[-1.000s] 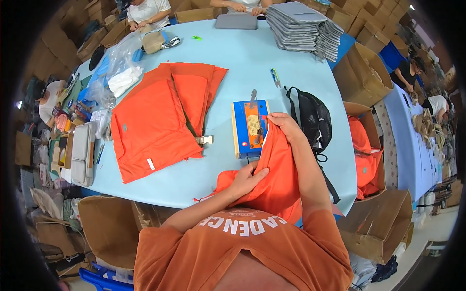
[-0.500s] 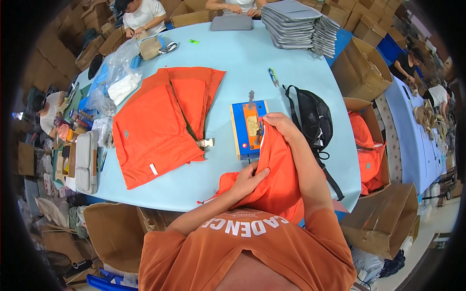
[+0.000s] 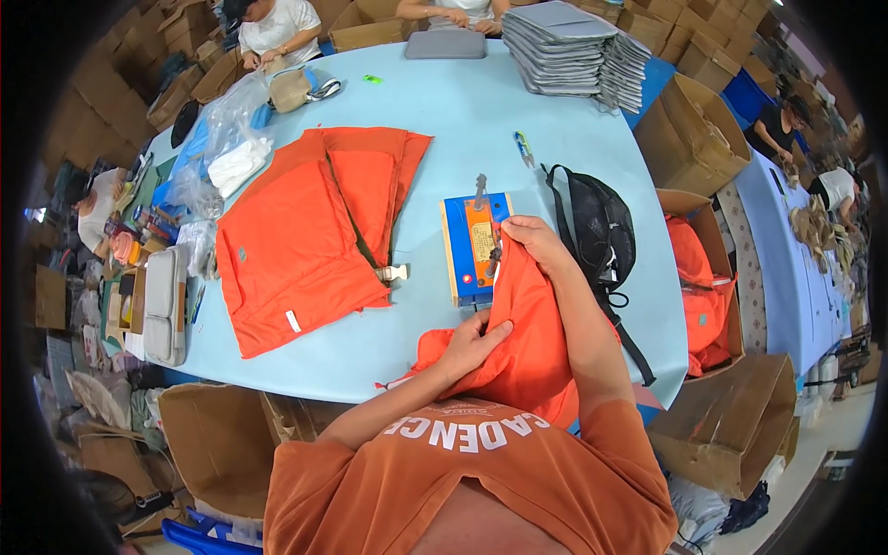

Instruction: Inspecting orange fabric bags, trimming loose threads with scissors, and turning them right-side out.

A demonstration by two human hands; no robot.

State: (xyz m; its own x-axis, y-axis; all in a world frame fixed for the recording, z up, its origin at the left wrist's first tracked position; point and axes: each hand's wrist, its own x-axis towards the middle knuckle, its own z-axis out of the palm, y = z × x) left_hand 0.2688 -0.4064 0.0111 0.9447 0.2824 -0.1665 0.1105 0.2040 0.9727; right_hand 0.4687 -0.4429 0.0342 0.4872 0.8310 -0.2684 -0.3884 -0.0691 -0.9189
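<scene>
An orange-red fabric bag hangs gathered between my hands at the near edge of the table. My right hand is closed on its upper edge, pinching the cloth beside a blue box-shaped device with an orange top plate and dark upright metal parts. Part of the device's right side is covered by the cloth and my hand. Lower down, my left hand grips a fold of the same bag, thumb on top, other fingers partly hidden. Several flat orange-red bags lie stacked to the left, a pale buckle sticking out.
A black waist bag lies right of the device, thread snips beyond it. Grey cases are piled at the far right. Cardboard boxes flank the light-blue table. Two people work at its far side.
Both hands keep their hold on the bag in nearly the same place. The whole view has shifted very slightly.
</scene>
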